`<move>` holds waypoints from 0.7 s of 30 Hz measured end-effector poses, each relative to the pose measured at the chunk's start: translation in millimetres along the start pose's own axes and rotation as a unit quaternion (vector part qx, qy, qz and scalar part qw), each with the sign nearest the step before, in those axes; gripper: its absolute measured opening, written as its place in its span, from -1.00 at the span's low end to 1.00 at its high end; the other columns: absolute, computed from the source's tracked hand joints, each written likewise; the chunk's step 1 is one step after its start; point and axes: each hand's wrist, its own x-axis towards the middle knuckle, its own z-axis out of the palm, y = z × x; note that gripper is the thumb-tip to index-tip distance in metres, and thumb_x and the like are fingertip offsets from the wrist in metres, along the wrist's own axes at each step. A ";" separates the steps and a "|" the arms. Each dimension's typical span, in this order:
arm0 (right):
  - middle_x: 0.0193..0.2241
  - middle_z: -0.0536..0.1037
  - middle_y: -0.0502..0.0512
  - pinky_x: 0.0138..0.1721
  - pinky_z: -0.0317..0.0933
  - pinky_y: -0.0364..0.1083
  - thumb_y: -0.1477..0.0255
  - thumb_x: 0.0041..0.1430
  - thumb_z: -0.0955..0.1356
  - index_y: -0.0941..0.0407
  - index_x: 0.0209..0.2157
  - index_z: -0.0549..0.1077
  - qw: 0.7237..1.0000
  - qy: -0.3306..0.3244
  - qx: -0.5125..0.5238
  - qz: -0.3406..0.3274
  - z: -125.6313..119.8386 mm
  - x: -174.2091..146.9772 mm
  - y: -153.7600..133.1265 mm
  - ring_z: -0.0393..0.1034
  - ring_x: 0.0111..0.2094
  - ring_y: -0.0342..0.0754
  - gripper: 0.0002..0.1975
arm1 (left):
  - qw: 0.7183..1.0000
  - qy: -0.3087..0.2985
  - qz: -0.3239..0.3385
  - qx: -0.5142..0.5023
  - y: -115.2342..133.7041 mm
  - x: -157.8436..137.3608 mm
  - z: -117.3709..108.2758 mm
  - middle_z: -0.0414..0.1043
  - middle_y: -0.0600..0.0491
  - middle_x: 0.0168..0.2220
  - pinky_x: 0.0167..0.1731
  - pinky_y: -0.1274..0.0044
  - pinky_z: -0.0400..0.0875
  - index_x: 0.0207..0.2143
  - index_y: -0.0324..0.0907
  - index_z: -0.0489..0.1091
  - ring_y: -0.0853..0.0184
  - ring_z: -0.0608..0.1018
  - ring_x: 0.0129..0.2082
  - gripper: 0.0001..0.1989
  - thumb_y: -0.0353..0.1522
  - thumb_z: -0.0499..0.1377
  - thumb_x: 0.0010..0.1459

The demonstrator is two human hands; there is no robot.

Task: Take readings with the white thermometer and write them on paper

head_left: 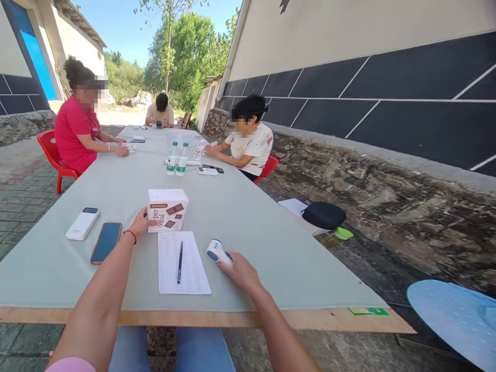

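Observation:
My left hand [140, 222] grips the left side of a white carton [174, 199] printed with brown chocolate squares, its thumb across the front face. The carton stands upright on the table. In my right hand [244, 273] is a white infrared forehead thermometer [215, 250], held by the handle low over or on the tabletop; I cannot tell if it touches. Between my arms lies a printed sheet of paper [167, 271] with a black pen [180, 262] on it. Left of my left hand are a phone [107, 242] and a white power bank [82, 223].
The long table [271, 258] has two water bottles [176, 160], phones [209, 170] and a clear plastic basin [182, 137] farther off. People sit at the left [79, 124], the right [251, 137] and the far end [159, 112]. A black case [323, 215] lies beyond the right edge.

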 end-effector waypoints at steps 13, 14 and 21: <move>-0.64 0.37 -0.06 -0.52 0.03 -0.14 0.06 0.04 0.32 0.08 -0.55 0.33 0.842 -0.019 0.537 -0.058 2.4 -30.3 -152.0 0.12 -0.59 -0.14 -0.63 | 0.994 0.100 0.032 0.022 -16.3 -59.7 13.5 0.50 -0.09 -0.02 -0.01 0.34 0.37 0.01 -0.18 0.41 0.12 0.51 -0.02 -0.42 0.01 0.20 0.07; -0.64 0.36 -0.07 -0.54 0.02 -0.14 0.04 0.03 0.32 0.07 -0.54 0.33 0.833 -0.009 0.551 -0.047 4.7 -29.4 -159.6 0.11 -0.60 -0.15 -0.62 | 0.993 0.096 0.045 0.046 -17.2 -61.5 13.2 0.50 -0.08 -0.01 0.01 0.33 0.35 0.03 -0.17 0.40 0.12 0.50 -0.01 -0.42 0.01 0.19 0.08; -0.67 0.30 -0.08 -0.59 -0.01 -0.14 -0.03 0.03 0.31 0.07 -0.53 0.29 0.798 0.033 0.602 0.020 22.5 -27.8 -161.6 0.09 -0.64 -0.16 -0.57 | 0.990 0.109 0.049 0.076 -21.8 -63.3 14.8 0.49 -0.08 0.00 0.07 0.31 0.29 0.07 -0.16 0.39 0.12 0.48 0.01 -0.44 -0.05 0.21 0.09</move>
